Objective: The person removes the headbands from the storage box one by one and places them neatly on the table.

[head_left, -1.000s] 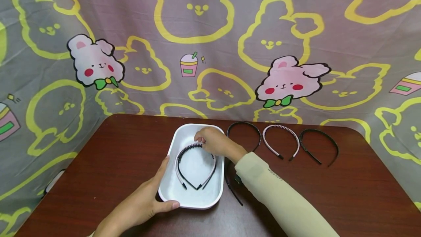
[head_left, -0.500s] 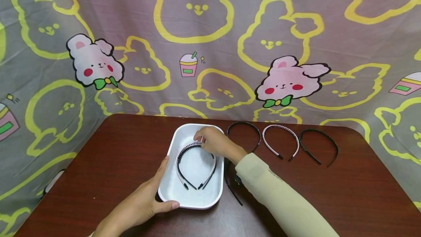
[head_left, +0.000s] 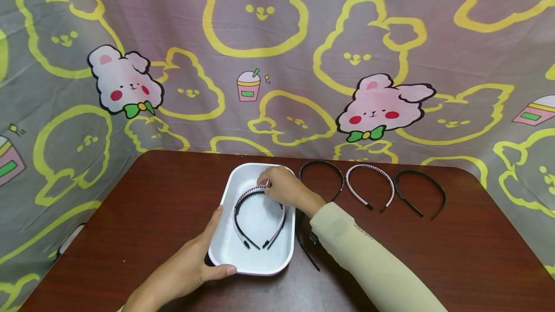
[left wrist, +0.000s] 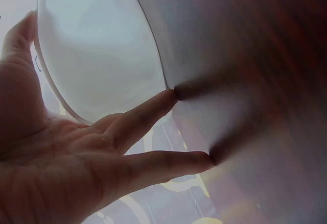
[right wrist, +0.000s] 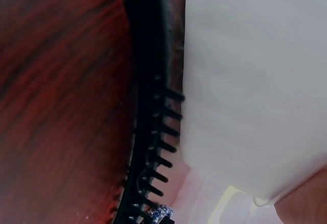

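Observation:
A white tray (head_left: 264, 261) stands on the table, holding a pale pink toothed headband (head_left: 239, 227) and a black one (head_left: 249, 238) that overlap, open ends toward me. My right hand (head_left: 282, 187) reaches over the tray's far right part and pinches the pink headband near the top of its arch; the hand covers that stretch of both bands. My left hand (head_left: 191, 259) rests against the tray's left side, thumb at the near corner. In the left wrist view its fingers (left wrist: 148, 113) are straight and spread, two fingertips on the tabletop beside the tray wall (left wrist: 102, 45).
Right of the tray lie a black headband (head_left: 322, 161), a pink headband (head_left: 373, 167) and another black headband (head_left: 433, 182) in a row. A nearer black headband (head_left: 308, 254) is partly under my right forearm. Behind the table (head_left: 433, 259) hangs a printed curtain (head_left: 286, 71).
The pink headband has shifted slightly up and to the right over the black one in the tray, and its tips have moved right. My left hand and the tray stay put.

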A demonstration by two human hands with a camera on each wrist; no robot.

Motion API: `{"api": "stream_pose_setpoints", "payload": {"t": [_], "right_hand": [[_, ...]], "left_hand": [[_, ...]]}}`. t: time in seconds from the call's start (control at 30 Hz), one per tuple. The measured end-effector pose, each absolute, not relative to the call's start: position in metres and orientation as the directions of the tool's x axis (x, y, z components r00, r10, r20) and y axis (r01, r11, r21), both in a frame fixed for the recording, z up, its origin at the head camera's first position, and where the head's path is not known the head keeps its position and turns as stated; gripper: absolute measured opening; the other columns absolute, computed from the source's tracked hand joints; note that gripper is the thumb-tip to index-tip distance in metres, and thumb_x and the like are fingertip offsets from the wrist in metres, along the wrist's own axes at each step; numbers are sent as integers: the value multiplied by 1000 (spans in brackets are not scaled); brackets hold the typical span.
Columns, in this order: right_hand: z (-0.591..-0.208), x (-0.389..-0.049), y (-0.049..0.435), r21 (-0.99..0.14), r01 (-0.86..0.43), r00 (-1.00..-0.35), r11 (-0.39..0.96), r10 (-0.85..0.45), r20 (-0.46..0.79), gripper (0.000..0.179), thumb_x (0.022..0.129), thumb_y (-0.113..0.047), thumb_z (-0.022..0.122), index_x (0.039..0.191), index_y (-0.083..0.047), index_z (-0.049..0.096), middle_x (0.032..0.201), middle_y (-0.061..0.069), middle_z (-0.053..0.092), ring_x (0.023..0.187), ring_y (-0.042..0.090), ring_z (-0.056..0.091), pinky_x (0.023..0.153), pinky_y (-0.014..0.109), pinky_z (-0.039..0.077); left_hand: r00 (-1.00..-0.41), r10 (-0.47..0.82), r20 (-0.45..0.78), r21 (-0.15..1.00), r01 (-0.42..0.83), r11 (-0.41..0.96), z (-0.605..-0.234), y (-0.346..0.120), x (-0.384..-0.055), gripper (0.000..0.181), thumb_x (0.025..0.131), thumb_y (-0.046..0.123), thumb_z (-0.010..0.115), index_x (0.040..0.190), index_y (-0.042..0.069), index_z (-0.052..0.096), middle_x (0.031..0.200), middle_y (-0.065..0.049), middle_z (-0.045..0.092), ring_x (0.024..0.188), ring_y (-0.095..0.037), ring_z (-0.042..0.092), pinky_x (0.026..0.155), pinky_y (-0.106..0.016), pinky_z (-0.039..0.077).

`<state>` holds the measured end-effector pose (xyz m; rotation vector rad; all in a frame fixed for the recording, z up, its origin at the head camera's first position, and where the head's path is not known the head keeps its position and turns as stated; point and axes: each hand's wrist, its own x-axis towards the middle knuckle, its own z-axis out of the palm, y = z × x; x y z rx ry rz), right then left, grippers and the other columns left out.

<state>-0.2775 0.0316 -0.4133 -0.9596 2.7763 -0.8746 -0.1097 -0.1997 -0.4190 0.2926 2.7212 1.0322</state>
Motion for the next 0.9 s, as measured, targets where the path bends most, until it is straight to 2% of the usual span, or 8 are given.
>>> {"api": "stream_pose_setpoints", "payload": {"t": [0.23,0.43,0.9], "right_hand": [[-413,-276,34,-579,-540,-804,611,-578,140,25,90,8,66,107,-3,80,104,9,78,90,19,67,75,27,53],[-411,-276,36,-591,-563,-794,579,-578,190,25,91,8,65,107,-3,81,106,10,78,91,20,69,77,28,55],[-409,-273,38,-641,-524,-820,561,-536,201,27,92,6,63,110,-4,81,108,9,76,92,19,68,77,28,55]], "left_hand": [[-957,264,-119,672,118,731,-419,-199,-110,128,79,54,88,170,20,4,170,-16,33,139,-30,54,108,-41,48],[-958,264,-116,668,122,734,-419,-199,-109,128,79,55,88,170,20,5,170,-16,31,139,-30,53,110,-43,47],[-961,253,-116,659,116,743,-420,-199,-109,129,78,55,89,170,21,5,171,-16,31,141,-31,53,111,-50,46]]}}
